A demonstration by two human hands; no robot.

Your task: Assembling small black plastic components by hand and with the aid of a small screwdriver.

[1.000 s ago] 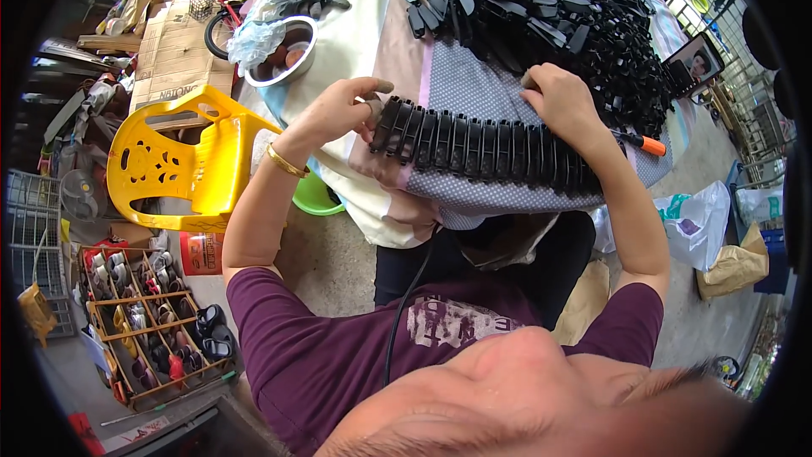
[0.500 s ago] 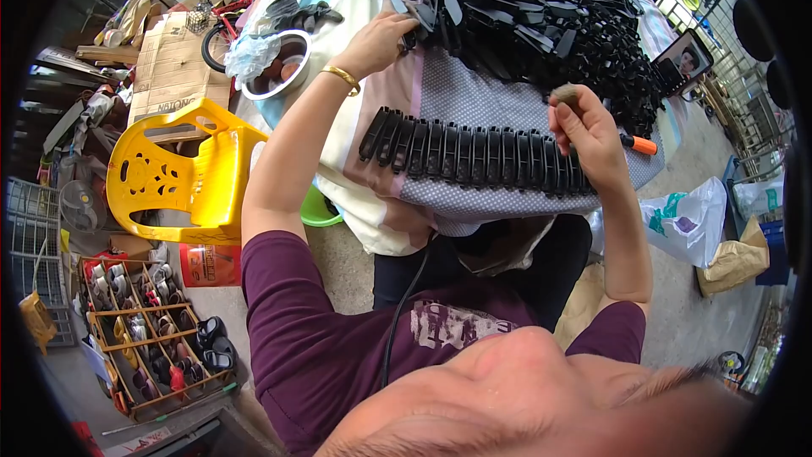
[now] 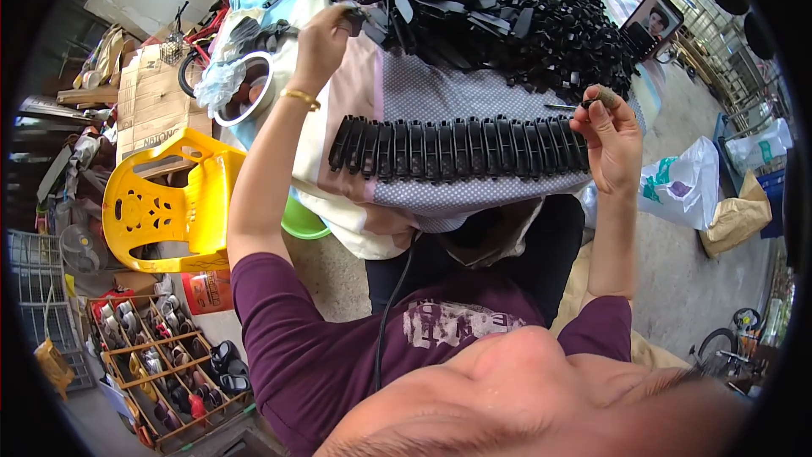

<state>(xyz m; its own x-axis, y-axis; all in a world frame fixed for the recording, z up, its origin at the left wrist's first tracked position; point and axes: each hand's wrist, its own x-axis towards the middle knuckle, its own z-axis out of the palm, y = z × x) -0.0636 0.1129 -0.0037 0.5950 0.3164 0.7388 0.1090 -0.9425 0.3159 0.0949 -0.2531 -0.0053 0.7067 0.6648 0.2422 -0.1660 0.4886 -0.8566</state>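
Observation:
Across the dotted cloth [image 3: 499, 85] lies a long row of black curved plastic parts [image 3: 457, 149], set side by side. My left hand [image 3: 321, 51], raised left of the row, pinches a small black plastic piece [image 3: 354, 22] at the edge of a big heap of black plastic parts [image 3: 457, 13]. At the row's right end, my right hand [image 3: 613, 140] is closed on a thin-shafted tool [image 3: 560, 107], its shaft pointing left above the cloth; its handle is hidden in the fingers. A brownish wrap covers one fingertip of that hand.
A phone [image 3: 653, 24] stands at the table's right edge. To the left are a white bowl [image 3: 267, 100] with plastic bags, a yellow plastic chair [image 3: 182, 207] and a shoe rack [image 3: 156, 364]. White bags [image 3: 681, 182] stand on the floor at right.
My left hand has drawn back left from the heap with a small black piece. My right hand now holds the thin-shafted tool; the orange-ended item beside it is out of sight. The view has shifted.

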